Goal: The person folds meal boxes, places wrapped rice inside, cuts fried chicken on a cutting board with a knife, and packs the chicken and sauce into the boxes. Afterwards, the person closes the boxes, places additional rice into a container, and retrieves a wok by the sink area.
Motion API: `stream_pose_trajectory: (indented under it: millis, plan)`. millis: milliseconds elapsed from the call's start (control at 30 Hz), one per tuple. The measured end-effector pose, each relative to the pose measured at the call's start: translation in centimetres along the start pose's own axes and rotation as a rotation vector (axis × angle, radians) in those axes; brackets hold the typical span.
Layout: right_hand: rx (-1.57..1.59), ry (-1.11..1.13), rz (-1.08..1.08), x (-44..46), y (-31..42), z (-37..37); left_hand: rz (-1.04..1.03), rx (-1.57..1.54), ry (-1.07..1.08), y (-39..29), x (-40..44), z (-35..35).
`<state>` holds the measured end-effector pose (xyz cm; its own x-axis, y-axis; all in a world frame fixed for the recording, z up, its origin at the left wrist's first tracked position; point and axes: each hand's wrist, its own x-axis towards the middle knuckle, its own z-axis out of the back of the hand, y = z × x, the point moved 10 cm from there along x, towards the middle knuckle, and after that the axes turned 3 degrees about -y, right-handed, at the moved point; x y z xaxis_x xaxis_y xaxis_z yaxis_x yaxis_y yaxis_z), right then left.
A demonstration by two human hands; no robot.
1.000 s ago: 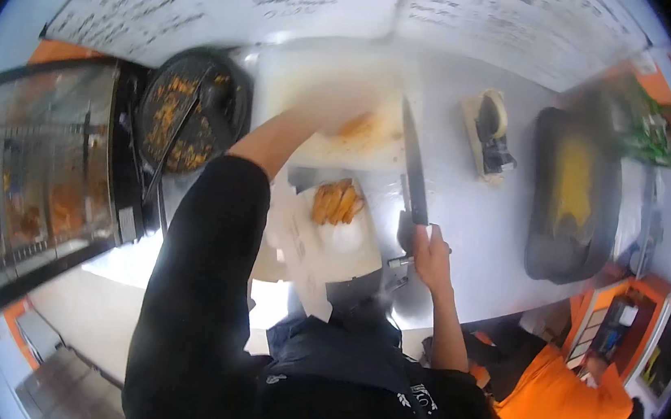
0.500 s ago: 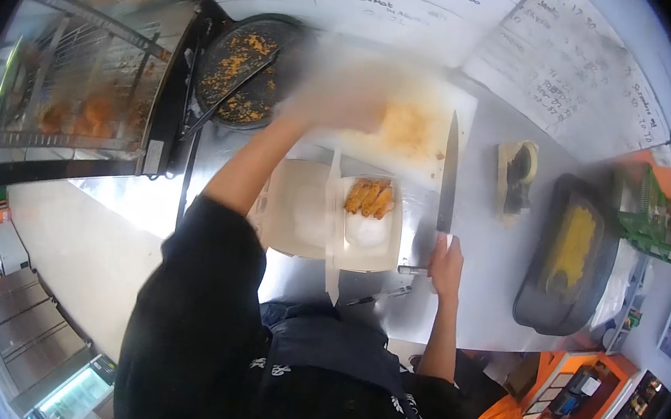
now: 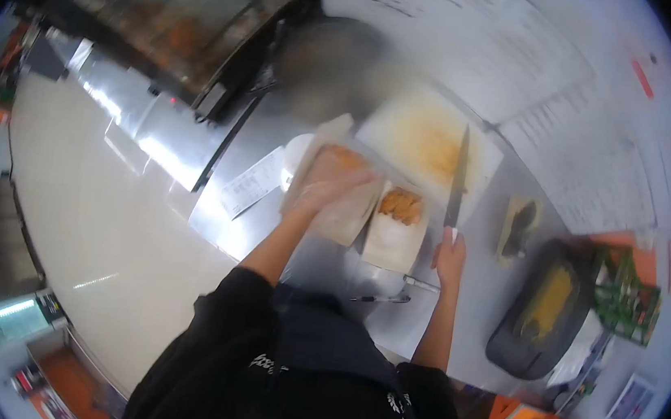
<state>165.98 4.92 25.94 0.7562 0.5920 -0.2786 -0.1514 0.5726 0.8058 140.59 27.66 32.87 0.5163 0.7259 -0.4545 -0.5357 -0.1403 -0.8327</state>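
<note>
My right hand (image 3: 450,259) is closed round the white handle of a long knife (image 3: 460,169), its blade pointing away over the right edge of a stained white cutting board (image 3: 397,130). My left hand (image 3: 330,186), slightly blurred, lies with outstretched fingers over the lid half of an open takeaway box (image 3: 355,221). Something orange shows at its upper edge; I cannot tell whether it is touched. The box's other half holds white rice (image 3: 392,242) and sliced fried chicken (image 3: 401,206). Below the box lie a pen (image 3: 380,299) and a marker (image 3: 422,284).
A glass food warmer (image 3: 179,25) stands upper left, beside a blurred dark round pan (image 3: 330,62). A paper slip (image 3: 251,183) lies left of the box. To the right are a tape roll (image 3: 522,223), a dark tray (image 3: 508,342) with yellow contents and a green basket (image 3: 629,294).
My left hand has come down from the blurred area above the cutting board to the box lid. The view has turned, and the paper slip now shows. My right hand still holds the knife.
</note>
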Motion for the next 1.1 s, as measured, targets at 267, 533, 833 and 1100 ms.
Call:
stream_pose_trajectory:
  millis: [267,533,833,1100]
  plan:
    - [0.049,0.137,-0.064,-3.5,-1.0,-1.1,-0.057,0.256,-0.432,-2.6,-1.3,2.3]
    - [0.006,0.121,-0.083,-5.1,-1.0,-1.3,-0.019,0.252,-0.366,0.7,-0.3,1.2]
    - [-0.029,0.131,-0.085,-5.2,-0.6,-2.3,-0.052,0.148,-0.408,2.6,1.1,0.8]
    - [-0.100,0.080,-0.022,-3.4,0.6,-1.3,-0.184,0.509,-0.451,-0.3,-0.6,-0.3]
